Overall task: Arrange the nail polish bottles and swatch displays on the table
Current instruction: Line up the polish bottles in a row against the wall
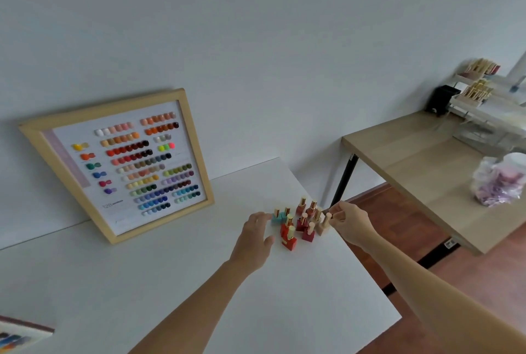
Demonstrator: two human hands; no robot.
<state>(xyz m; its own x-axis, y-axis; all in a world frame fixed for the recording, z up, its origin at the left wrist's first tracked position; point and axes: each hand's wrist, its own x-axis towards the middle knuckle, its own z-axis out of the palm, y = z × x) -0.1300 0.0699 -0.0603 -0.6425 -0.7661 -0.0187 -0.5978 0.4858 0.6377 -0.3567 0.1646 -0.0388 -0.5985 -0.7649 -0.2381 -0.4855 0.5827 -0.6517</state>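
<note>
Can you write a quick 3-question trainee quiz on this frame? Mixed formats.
1. True or false: the framed swatch display lies flat on the white table.
2. Multiple choice: what is the right hand doing? A) resting on the wooden table B) pinching the cap of the beige bottle at the cluster's right edge C) lifting the frame
3. Fill in: the two bottles nearest the left hand, at the cluster's left edge, are ____ in colour.

Key
1. False; it stands tilted, leaning against the wall.
2. B
3. Teal; these teal bottles stand just off the fingertips.
</note>
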